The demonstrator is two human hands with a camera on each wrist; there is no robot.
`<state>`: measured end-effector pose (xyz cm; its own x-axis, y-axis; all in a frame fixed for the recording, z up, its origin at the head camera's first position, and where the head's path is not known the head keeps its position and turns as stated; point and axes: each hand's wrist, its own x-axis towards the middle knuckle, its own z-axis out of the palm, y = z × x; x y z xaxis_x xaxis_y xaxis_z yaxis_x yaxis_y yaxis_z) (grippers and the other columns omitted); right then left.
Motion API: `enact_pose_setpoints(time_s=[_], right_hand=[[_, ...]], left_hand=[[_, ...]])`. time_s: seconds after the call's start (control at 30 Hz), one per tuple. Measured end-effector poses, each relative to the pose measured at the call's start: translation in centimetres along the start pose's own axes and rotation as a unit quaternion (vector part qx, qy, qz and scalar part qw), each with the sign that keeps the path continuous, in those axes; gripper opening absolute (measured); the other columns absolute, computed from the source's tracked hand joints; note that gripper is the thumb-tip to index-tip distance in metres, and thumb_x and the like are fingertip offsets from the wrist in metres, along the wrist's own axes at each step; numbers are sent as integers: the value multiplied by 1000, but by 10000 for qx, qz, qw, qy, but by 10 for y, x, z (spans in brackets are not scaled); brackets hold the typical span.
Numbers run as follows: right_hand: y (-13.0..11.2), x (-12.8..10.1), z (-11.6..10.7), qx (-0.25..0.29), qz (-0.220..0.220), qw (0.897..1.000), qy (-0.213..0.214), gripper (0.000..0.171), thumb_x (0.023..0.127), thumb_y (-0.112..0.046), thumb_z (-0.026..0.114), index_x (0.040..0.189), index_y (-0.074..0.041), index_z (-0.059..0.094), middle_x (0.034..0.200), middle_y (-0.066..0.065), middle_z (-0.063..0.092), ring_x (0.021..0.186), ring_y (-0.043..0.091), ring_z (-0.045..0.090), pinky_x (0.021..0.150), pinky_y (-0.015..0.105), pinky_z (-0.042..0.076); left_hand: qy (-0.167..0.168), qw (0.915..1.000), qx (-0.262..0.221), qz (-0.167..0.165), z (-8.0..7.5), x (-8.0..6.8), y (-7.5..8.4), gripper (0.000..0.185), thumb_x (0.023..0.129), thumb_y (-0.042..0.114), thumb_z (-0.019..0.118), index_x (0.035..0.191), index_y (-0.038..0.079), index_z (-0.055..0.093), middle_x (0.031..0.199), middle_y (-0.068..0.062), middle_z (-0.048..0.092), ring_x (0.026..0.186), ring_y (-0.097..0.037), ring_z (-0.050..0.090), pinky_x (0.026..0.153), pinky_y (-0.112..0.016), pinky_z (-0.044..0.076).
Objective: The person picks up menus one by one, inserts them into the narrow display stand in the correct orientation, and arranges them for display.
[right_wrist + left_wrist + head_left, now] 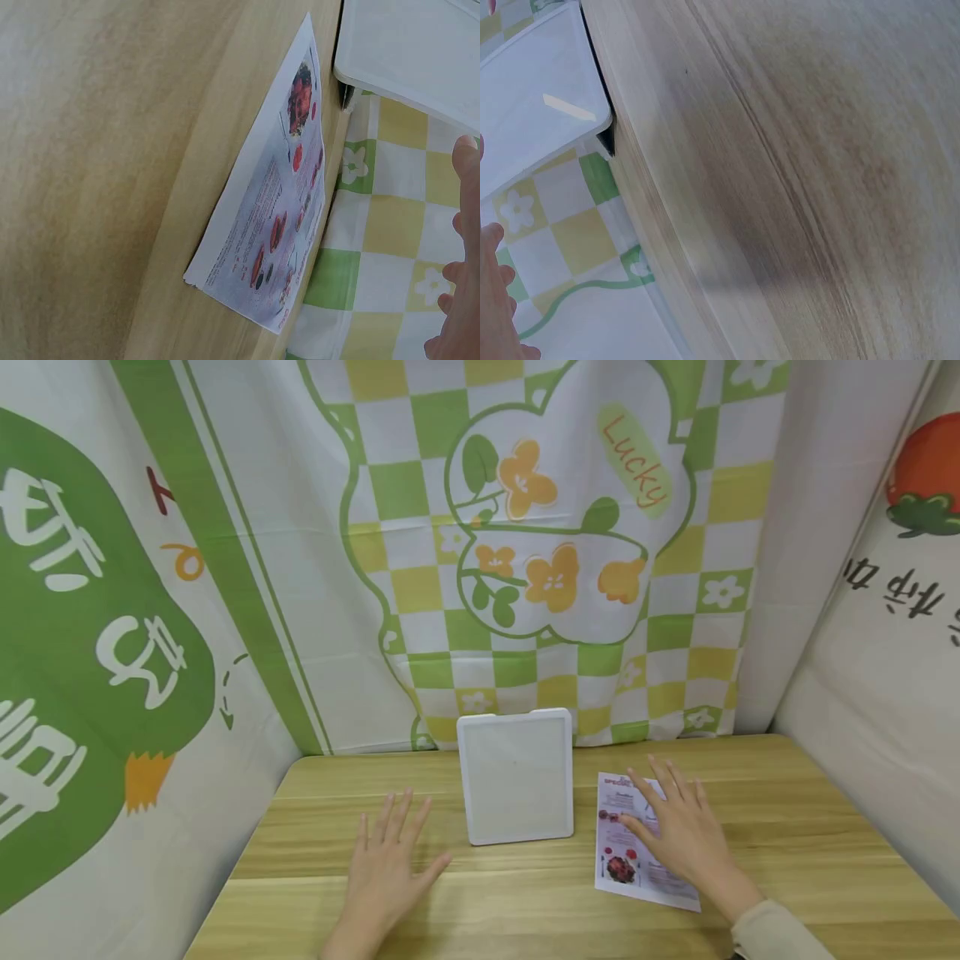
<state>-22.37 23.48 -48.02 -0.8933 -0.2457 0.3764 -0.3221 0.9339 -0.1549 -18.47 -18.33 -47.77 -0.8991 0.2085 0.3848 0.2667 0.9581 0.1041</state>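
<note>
A white-framed board [517, 781] with a blank pale face stands upright toward the back of the table. To its right lies a printed menu sheet [617, 835] with food pictures and small text. My right hand [678, 827] is spread above the sheet and overlaps its right part in the head view; in the right wrist view, a gap shows between the fingers and the menu sheet [274, 202]. My left hand [386, 868], fingers spread and holding nothing, hovers over the wood left of the board. The left wrist view shows the board [544, 90] beside the fingertips.
The wooden table [510, 902] meets a hanging checkered cloth [420, 585] at its back edge, just behind the board. Printed cloths hang along the left side [97, 610] and the right side [885, 693].
</note>
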Motion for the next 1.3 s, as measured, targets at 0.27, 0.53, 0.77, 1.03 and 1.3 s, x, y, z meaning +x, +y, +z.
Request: enact_pose_setpoints(time_s=[0.27,0.53,0.77,1.03,1.3], right_hand=[[0,-2,-2,22,-80,9999,69,72,95,-55,57,154,-18,36,162,18,18,146,44,16,116,61,5],[3,-5,-8,55,-209,9994,259,73,95,-53,58,155,-21,32,163,15,16,146,43,17,118,57,0],[6,-8,-9,-51,-314,9987,389,74,95,-53,58,157,-24,29,164,11,13,148,39,14,118,51,-4],[10,-15,-16,-204,-529,9970,531,76,92,-52,62,156,-24,31,164,11,15,149,36,12,119,49,-5],[17,-21,-21,-283,-832,9932,768,76,87,-46,69,152,-19,40,162,13,20,147,36,18,120,50,0]], left_hand=[[-77,9999,-33,80,0,0,8,78,90,62,59,153,21,38,161,-10,26,148,-35,20,115,-62,13],[12,9996,-209,196,3,2,20,76,89,59,62,152,22,40,159,-11,30,147,-36,23,113,-64,18],[-33,9993,-206,323,6,4,29,76,89,60,62,152,23,40,160,-8,30,146,-34,25,113,-64,20],[-307,9985,-240,376,6,7,40,76,91,64,55,153,24,38,161,-6,27,147,-32,23,115,-61,16],[-334,9974,-362,523,12,10,51,77,91,64,55,153,23,38,161,-6,26,147,-32,23,113,-63,18]])
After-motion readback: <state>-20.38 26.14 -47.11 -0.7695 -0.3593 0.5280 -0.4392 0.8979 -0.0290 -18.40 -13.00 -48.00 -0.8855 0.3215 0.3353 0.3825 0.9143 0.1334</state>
